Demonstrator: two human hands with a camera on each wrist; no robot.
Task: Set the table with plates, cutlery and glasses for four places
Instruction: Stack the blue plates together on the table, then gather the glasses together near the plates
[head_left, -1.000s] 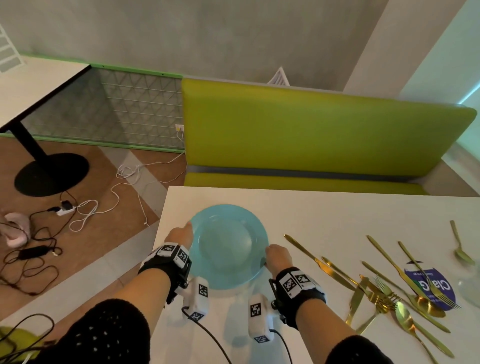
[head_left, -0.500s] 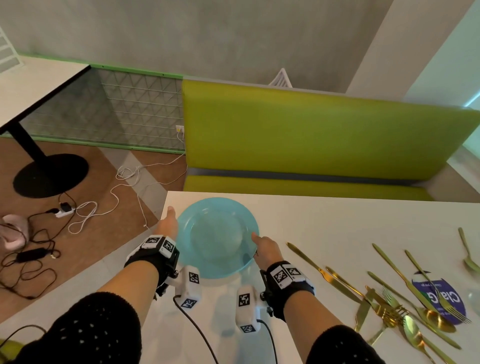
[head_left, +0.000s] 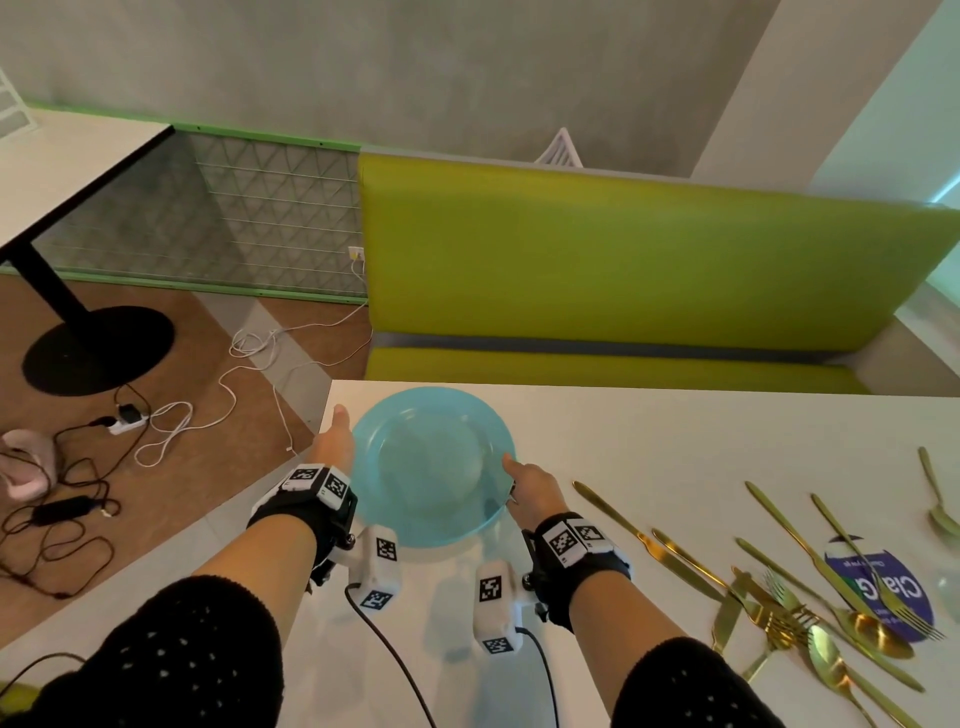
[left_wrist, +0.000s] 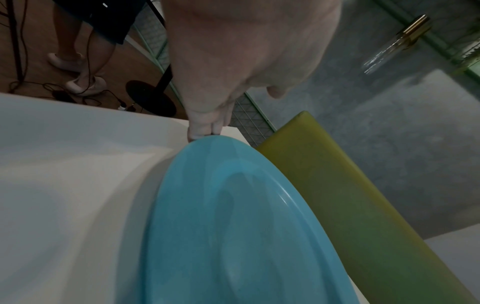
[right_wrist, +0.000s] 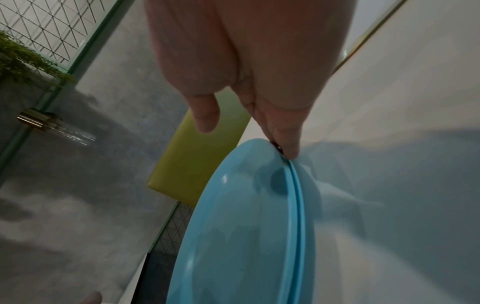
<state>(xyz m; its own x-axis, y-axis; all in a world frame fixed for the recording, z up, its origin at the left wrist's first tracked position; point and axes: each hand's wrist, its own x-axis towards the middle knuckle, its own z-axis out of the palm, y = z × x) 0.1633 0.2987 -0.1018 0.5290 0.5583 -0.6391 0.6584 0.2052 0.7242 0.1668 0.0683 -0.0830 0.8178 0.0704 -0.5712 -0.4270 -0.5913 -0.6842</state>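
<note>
Blue plate (head_left: 434, 467) sat near the far left corner of the white worktop (head_left: 675, 441), centre-left of the head frame. Left hand (head_left: 335, 444) was on its left rim, fingers (left_wrist: 201, 131) extended with their tips touching the edge and the thumb up beside it, grip apart. Right hand (head_left: 530, 486) was at the right rim, fingertips (right_wrist: 288, 144) meeting the edge and the thumb lifted clear; whether that grip pinched the rim I could not tell. Gold cutlery (head_left: 769, 587) lay scattered at lower right, well apart from the plate. Green bench (head_left: 623, 260) filled the upper middle behind the worktop.
</note>
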